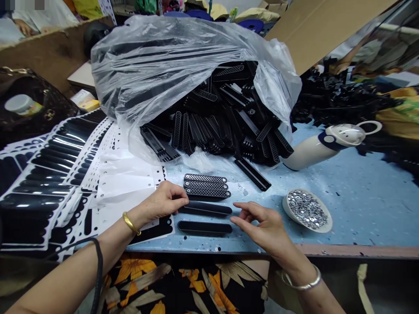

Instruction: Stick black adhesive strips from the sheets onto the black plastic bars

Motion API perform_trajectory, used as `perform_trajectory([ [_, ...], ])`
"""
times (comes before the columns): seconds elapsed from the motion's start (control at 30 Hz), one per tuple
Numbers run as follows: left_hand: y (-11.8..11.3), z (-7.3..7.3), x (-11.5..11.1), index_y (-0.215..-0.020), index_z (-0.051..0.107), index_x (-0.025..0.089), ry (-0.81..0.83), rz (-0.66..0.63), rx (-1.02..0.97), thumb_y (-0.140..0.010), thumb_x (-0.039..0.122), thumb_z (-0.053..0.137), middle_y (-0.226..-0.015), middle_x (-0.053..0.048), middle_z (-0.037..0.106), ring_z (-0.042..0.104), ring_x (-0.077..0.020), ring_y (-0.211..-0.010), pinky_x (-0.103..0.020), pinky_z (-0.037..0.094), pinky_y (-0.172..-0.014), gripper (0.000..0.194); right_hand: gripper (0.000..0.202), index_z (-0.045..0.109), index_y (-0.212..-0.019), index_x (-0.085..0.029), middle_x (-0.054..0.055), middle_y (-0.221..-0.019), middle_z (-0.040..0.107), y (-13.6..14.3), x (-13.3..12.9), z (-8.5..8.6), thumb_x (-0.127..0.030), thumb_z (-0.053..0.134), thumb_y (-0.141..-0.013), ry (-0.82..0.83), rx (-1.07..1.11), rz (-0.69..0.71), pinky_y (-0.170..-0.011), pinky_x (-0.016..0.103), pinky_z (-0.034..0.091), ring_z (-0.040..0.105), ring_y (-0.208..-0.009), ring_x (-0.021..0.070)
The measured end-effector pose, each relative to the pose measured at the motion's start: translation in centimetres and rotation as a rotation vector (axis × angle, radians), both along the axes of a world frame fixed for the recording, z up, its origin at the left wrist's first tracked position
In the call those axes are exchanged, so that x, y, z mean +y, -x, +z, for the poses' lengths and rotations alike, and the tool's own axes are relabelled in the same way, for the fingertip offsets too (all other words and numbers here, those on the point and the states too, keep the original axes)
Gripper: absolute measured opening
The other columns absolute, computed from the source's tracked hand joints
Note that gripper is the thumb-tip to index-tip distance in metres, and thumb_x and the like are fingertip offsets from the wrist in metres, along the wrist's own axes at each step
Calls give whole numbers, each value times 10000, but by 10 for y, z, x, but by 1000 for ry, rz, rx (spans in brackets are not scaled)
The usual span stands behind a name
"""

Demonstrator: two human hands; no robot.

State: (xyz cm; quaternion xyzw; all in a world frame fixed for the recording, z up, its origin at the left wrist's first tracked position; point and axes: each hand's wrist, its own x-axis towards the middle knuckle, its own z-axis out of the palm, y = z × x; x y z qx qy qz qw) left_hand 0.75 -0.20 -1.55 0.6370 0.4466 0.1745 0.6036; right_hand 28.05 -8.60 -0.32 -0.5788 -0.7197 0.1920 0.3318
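Note:
Two smooth black bars lie side by side near the table's front edge, an upper bar (209, 209) and a lower bar (205, 227). My left hand (168, 198) is closed at the left end of the upper one, thumb and finger pinched there. At that bar's right end, my right hand (257, 220) has thumb and forefinger apart and holds nothing. Just behind lie three patterned black bars (207, 185) in a row. A white bowl (329, 220) of small shiny metal pieces stands to the right of my right hand.
A big clear plastic bag (147, 65) spills many black parts at the back. Black-and-white sticker sheets (113, 174) cover the left. A pale bottle (307, 152) lies tilted at the right, near a loose black part (252, 173). A dark handbag (54, 107) sits far left.

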Motion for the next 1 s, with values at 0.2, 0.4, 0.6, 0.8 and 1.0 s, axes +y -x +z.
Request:
perform_trajectory([
  [0.2, 1, -1, 0, -662, 653, 127, -42, -21, 7, -723, 278, 580, -517, 21, 536, 566, -105, -454, -160, 401, -427, 179, 158, 727, -889, -138, -31, -523, 595, 8, 7, -7, -264, 667, -816, -7, -66, 58, -408, 208, 465, 532, -404, 98],
  [0.4, 0, -2, -1, -655, 654, 125, -42, -19, 23, -718, 269, 576, -514, 14, 541, 538, -98, -446, -163, 386, -422, 175, 85, 692, -853, -158, -7, -595, 622, 13, 7, -5, -187, 619, -820, -76, -69, 66, -469, 227, 498, 576, -473, 114],
  [0.6, 0, 0, -1, -662, 665, 120, -83, -35, 54, -730, 236, 566, -521, 14, 551, 517, -92, -459, -166, 380, -440, 167, 86, 656, -869, -179, -23, -586, 630, 17, 9, -8, -180, 604, -801, -42, -37, 24, -461, 229, 507, 573, -456, 112],
  [0.8, 2, 6, 0, -750, 719, 117, -261, -79, 156, -786, 237, 564, -562, -2, 597, 504, -97, -510, -187, 375, -494, 200, 72, 664, -801, -199, -13, -597, 629, -6, 1, 0, -246, 628, -840, -80, -100, -43, -476, 244, 497, 602, -496, 129],
  [1.0, 9, 22, -9, -733, 676, 123, -712, -71, 146, -860, 215, 549, -600, -6, 600, 502, -92, -534, -204, 368, -529, 201, 261, 711, -827, -151, 51, -648, 632, -48, -33, -17, -354, 567, -909, -263, -466, -179, -543, 299, 476, 618, -597, 187],
])
